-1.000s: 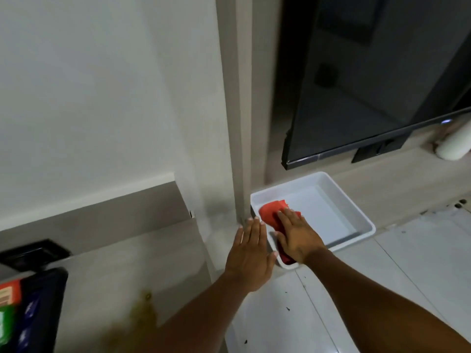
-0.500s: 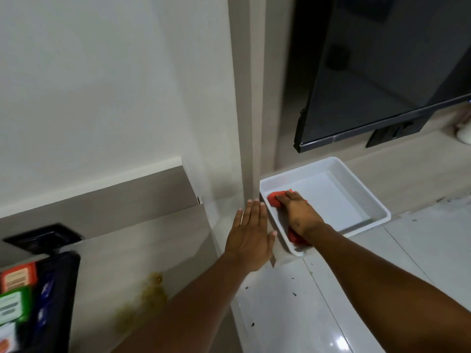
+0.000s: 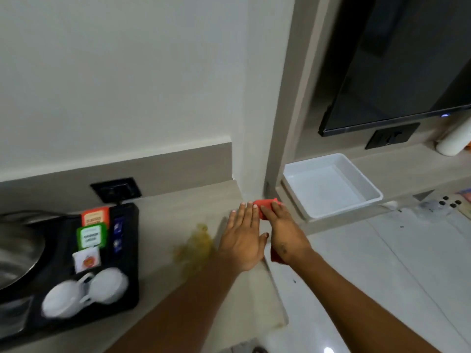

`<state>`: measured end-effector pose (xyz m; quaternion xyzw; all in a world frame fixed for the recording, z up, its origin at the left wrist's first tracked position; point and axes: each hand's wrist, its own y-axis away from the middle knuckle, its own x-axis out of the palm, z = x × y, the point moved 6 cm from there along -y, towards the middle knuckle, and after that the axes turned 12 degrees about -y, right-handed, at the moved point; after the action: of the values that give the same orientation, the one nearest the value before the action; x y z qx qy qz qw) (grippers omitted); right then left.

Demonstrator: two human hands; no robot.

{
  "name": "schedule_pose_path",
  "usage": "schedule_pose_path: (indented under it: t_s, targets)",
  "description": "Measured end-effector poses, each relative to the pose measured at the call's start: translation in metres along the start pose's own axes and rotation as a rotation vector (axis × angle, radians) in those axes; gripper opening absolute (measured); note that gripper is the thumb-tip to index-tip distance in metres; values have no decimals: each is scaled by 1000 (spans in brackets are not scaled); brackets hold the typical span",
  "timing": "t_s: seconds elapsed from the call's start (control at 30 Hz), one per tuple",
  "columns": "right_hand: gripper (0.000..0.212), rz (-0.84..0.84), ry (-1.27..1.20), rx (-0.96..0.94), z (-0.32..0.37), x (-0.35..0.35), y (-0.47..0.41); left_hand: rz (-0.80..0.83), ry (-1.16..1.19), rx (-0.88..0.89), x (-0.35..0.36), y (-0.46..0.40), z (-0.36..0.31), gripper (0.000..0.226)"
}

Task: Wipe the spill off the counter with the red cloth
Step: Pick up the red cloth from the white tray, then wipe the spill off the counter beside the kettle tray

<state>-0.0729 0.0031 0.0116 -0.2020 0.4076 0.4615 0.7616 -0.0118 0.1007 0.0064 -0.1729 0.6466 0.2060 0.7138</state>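
Note:
A yellowish-brown spill [image 3: 195, 247] lies on the beige counter [image 3: 178, 200], just left of my left hand. My left hand [image 3: 243, 239] is flat and open, palm down at the counter's right end. My right hand [image 3: 284, 231] grips the red cloth [image 3: 265, 203], held out of the tray, beside the left hand near the counter's right edge. Red cloth shows past my fingertips and again below my wrist.
A white tray [image 3: 367, 184] stands empty on a lower ledge to the right. A black tray [image 3: 127, 250] with sachets and two white cups [image 3: 84, 291] sits left of the spill. A metal bowl is at far left, a dark screen at upper right, tiled floor below.
My right hand has lifted the red cloth out of the white tray and carried it left to the counter's end. The view has swung left, showing the spill and black tray.

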Motion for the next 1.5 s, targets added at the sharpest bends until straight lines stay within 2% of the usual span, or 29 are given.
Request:
schedule_pose_path:
  t_s: [0.07,0.13,0.23,0.33,0.43,0.5,0.6,0.8,0.97,1.03,1.13,1.23,1.5]
  targets:
    - [77,-23,-83,-8,26,32,30,-19,-35,-18,7,41,16,74]
    - [61,-27,-134,32,44,67,56,9,-21,-30,22,82,34,77]
    - [60,-32,-152,127,58,117,92,71,30,-69,55,144,71,77]
    - [62,49,-104,230,51,152,124,135,73,-98,93,199,110,79]
    - [50,25,40,146,43,161,137,129,98,-127,116,235,140,80]
    - [55,-9,72,84,41,157,135,142,89,-139,125,245,145,82]
    - [68,32,77,57,34,162,123,179,70,-156,137,246,143,87]
    - [71,-20,73,128,23,166,107,188,71,-154,142,242,143,94]
    - [69,-61,112,193,31,157,19,157,96,-158,143,240,144,94]
    - [65,-38,136,143,40,162,6,162,102,-154,142,241,143,94]
    - [63,22,130,33,35,165,35,149,112,-153,140,240,143,93]
    - [62,50,98,52,17,156,43,130,145,-148,140,239,143,93]
    - [58,127,147,-108,48,158,-88,124,128,-153,140,238,144,96]
